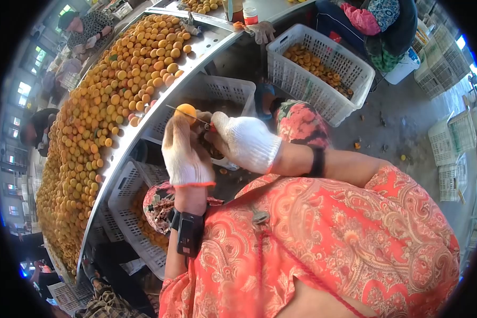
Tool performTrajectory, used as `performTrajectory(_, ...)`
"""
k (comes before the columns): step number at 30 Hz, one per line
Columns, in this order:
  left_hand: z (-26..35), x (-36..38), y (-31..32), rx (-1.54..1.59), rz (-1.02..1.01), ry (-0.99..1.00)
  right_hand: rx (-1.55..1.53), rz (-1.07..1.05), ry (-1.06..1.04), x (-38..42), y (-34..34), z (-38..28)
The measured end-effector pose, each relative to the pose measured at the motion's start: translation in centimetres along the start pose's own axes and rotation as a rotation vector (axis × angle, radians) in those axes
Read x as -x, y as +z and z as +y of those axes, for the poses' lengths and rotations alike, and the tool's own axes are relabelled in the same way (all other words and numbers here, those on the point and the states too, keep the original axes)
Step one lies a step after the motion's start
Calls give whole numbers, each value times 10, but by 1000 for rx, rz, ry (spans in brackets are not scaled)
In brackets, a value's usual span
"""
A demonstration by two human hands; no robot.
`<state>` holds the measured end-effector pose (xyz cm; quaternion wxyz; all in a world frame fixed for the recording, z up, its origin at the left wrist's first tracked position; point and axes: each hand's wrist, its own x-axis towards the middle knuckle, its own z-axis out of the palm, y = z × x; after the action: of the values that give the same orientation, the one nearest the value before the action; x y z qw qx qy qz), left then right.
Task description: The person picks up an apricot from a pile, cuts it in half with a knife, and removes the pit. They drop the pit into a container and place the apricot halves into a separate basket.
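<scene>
My left hand (181, 151), in a white knit glove with stained fingertips, holds an orange-yellow fruit (186, 114) in its fingers. My right hand (242, 139), gloved the same way, is closed around the handle of a small knife. The thin blade (200, 120) lies against the fruit, and its tip sticks out on the fruit's left side. Both hands are close together, just above a white crate (225, 91) beside the metal table. The right fingertips are partly hidden behind the glove.
A metal table (131, 136) heaped with fruit (85, 116) curves along the left. White crates (281, 74) (123, 209) with cut fruit stand at upper right and lower left. Another person (379, 21) sits at upper right; others are across the table. Stacked crates (441, 61) stand far right.
</scene>
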<state>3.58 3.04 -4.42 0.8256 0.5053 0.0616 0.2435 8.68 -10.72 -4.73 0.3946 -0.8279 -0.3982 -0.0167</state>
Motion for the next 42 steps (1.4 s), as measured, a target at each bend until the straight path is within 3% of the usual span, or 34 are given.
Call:
performTrajectory(2,-5,-2,2,331,26,-284,-23,3,9,-1,2,2)
performTrajectory(3,-4,-1,6,332,77,-325,-44,10,14,-2,2,2)
performTrajectory(7,-2,-6,9,314,131,-291,-24,58,19,-2,-4,-4)
performTrajectory(9,0,-7,4,25,61,-126,57,16,23,-1,-6,-4)
performTrajectory(12,-3,-10,-9,-126,-10,-69,65,40,0,2,-6,-7)
performTrajectory(13,1,-7,-1,-126,-4,-71,63,34,0,1,-6,-8)
performTrajectory(15,13,0,24,279,183,-277,77,45,7,-1,-4,-9)
performTrajectory(16,13,-4,22,278,182,-275,77,47,6,-2,-4,-9)
performTrajectory(22,1,-15,2,-133,222,-172,58,146,-131,-2,4,9)
performTrajectory(24,-12,-15,-12,-5,112,-144,121,121,-105,-2,9,12)
performTrajectory(26,5,-4,14,77,162,-273,132,75,-26,-3,8,10)
performTrajectory(30,-5,-12,26,497,310,-472,48,72,-78,-11,13,26)
performTrajectory(32,5,-11,22,555,307,-418,46,-21,-76,-11,6,18)
performTrajectory(34,-11,-27,-8,349,342,-274,-88,-11,-92,-11,0,12)
performTrajectory(36,-2,-24,-11,266,344,-171,-361,132,-105,-12,-10,-1)
performTrajectory(39,10,-4,-1,70,156,-263,-625,168,25,-26,-21,-3)
performTrajectory(42,11,15,13,-88,-119,-255,-466,155,-32,-30,-30,-28)
